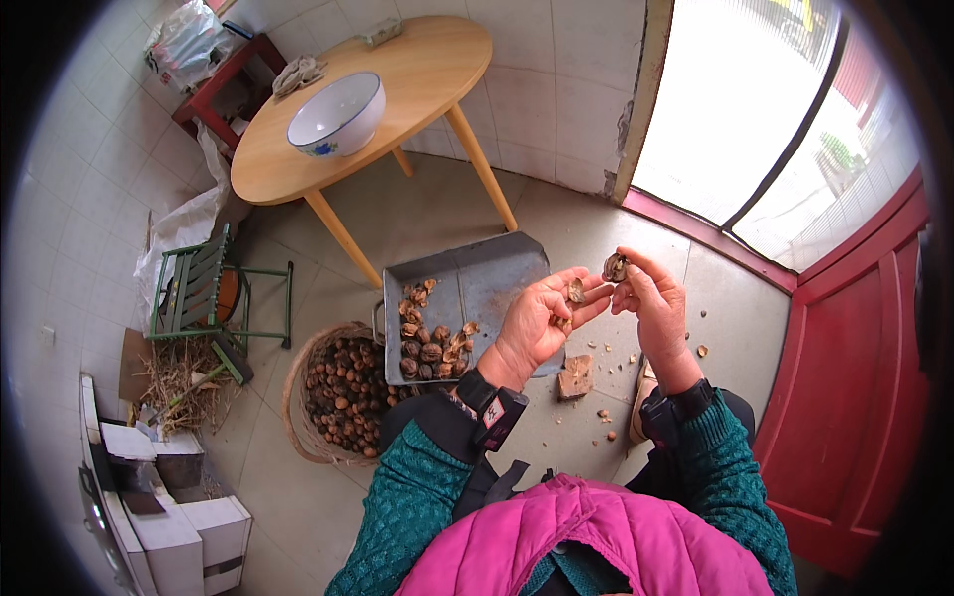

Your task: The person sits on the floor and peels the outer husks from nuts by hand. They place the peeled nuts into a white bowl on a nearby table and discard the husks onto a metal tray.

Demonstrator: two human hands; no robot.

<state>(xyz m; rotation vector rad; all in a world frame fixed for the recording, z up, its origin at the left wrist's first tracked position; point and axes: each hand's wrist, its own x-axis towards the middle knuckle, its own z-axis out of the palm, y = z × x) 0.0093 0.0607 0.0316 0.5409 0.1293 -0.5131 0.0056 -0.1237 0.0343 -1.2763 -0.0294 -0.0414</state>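
Between the thumb and fingers of my right hand [652, 302] is a cracked walnut piece [616, 267], dark on the outside. My left hand [533, 316] lies palm up just to its left, with a walnut shell piece [576, 290] on its fingers and a smaller fragment [559, 321] lower in the palm. The fingers of both hands nearly meet. Below them a grey metal tray [477, 276] holds whole walnuts [430, 352] and broken shells [412, 308] at its left side. A wicker basket [294, 395] full of walnuts stands left of the tray.
A brick [576, 376] sits on the floor among shell bits [611, 436]. Beyond the tray, a round-ended wooden table [425, 67] bears a white bowl [339, 115] and a cloth [299, 74]. A green folding chair [194, 287] is at left, a red door [842, 402] at right.
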